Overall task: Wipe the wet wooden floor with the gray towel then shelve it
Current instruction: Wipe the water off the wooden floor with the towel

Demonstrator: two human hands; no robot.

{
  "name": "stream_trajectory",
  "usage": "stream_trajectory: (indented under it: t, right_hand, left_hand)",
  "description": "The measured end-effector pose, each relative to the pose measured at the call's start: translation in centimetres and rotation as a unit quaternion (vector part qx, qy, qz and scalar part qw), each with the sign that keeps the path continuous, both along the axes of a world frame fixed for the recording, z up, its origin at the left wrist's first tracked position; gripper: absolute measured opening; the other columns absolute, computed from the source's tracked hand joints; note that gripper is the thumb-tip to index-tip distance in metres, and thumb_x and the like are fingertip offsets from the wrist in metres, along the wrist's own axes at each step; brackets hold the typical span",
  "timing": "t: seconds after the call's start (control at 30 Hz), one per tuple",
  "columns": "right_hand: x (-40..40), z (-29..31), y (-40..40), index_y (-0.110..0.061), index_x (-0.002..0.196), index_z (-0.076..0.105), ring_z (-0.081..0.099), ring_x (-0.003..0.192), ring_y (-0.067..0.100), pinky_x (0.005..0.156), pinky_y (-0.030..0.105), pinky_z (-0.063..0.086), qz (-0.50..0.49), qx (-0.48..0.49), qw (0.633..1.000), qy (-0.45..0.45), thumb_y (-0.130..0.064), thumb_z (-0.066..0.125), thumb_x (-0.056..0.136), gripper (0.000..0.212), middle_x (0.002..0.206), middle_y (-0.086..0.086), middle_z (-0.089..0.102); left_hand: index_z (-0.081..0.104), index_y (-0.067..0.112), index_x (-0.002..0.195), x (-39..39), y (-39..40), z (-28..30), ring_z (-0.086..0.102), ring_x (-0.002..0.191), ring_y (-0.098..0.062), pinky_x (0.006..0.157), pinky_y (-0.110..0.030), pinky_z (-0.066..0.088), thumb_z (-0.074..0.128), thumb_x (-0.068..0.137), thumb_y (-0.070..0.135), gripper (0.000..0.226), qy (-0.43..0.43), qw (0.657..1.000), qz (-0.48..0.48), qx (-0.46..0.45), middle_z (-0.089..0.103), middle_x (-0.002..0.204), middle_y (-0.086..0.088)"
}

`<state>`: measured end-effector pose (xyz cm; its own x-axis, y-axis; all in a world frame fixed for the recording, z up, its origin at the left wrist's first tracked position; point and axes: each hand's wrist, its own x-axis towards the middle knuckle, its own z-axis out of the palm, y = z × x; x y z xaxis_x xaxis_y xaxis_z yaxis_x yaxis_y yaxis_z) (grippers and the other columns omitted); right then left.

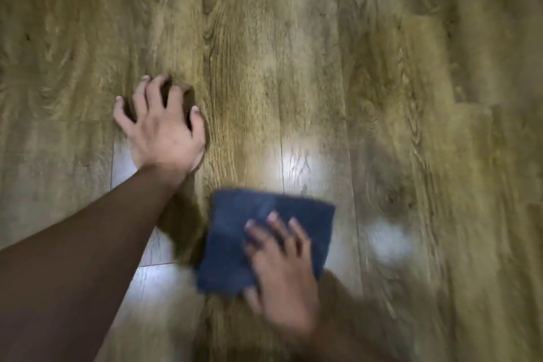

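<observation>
The right hand (283, 275) has no closed grip: its fingers lie spread flat on the folded gray towel (264, 239), pressing it against the wooden floor (293, 53) near the bottom middle of the view. The left hand (164, 126) is open too, fingertips propped on the floor, well apart from the towel. Pale glare patches shine on the boards around the towel.
</observation>
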<state>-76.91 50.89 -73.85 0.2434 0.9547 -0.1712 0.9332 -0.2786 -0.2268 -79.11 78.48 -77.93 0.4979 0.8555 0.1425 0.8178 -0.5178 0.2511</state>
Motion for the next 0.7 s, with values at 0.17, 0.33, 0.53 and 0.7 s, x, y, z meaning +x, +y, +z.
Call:
stream_trajectory:
  t: [0.17,0.33,0.53,0.7]
  right_hand:
    - [-4.8,-0.9,-6.1,-0.045,0.109,0.066,0.051,0.134,0.019,0.114,0.045,0.036,0.188,-0.022,0.982,0.023,-0.032,0.043,0.099,0.029,0.139,-0.017,0.058]
    - [8.1,0.4,-0.6,-0.021,0.123,0.053,0.055,0.12,0.041,0.101,0.056,0.044,0.129,0.035,0.989,-0.055,-0.046,0.048,0.076,0.054,0.136,0.011,0.058]
    - [16.1,-1.1,8.6,-0.013,0.124,0.045,0.043,0.113,0.04,0.094,0.053,0.033,-0.243,0.095,0.961,-0.092,-0.038,0.048,0.079,0.052,0.127,0.017,0.047]
    - [14.7,-1.8,9.2,-0.017,0.126,0.042,0.04,0.119,0.037,0.102,0.057,0.03,-0.304,0.136,0.94,-0.068,-0.036,0.049,0.083,0.047,0.127,0.013,0.046]
  left_hand:
    - [0.058,0.022,0.123,-0.2,0.2,0.4,0.03,0.145,-0.025,0.117,-0.06,0.016,0.045,0.092,0.042,0.04,-0.024,0.999,0.004,-0.023,0.047,0.146,-0.004]
    - [0.06,0.023,0.126,-4.1,0.1,1.3,0.04,0.138,-0.023,0.11,-0.044,0.024,0.048,0.088,0.039,0.043,-0.09,0.988,-0.074,-0.101,0.049,0.144,0.0]
    - [0.031,0.029,0.156,-18.6,-2.8,0.7,0.008,0.156,-0.021,0.121,-0.055,0.011,0.031,0.098,0.059,0.065,0.051,0.992,0.075,-0.083,0.017,0.169,-0.002]
    - [0.012,0.031,0.162,-18.9,-2.8,0.2,-0.005,0.157,-0.022,0.124,-0.057,0.0,0.024,0.095,0.062,0.074,0.109,0.988,0.082,-0.078,0.004,0.171,-0.001]
